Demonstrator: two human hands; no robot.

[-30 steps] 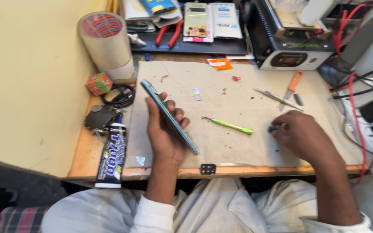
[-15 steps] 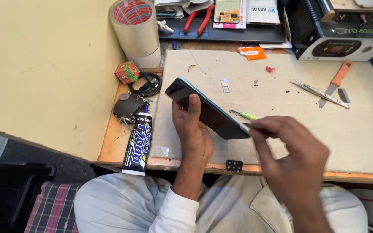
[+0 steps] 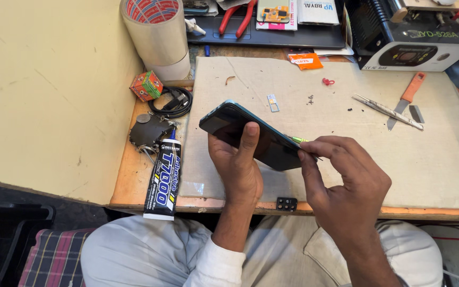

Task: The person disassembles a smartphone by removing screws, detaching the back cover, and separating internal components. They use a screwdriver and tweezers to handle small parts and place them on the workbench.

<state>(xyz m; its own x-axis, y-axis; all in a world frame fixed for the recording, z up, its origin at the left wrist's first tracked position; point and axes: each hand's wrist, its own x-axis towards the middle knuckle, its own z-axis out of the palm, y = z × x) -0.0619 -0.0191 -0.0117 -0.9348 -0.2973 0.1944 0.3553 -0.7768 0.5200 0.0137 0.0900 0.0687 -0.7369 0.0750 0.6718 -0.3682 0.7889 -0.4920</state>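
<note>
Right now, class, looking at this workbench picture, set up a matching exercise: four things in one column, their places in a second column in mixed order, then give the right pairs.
Things:
1. phone
2. tape roll
3. glue tube
4. orange-handled blade

Places:
A. flat on the mat, far right
B. held in the left hand, with the right hand at its edge
C. back left corner of the table
D. left of the mat, near the front edge

Pairs: 1-B, 2-C, 3-D, 4-A
</note>
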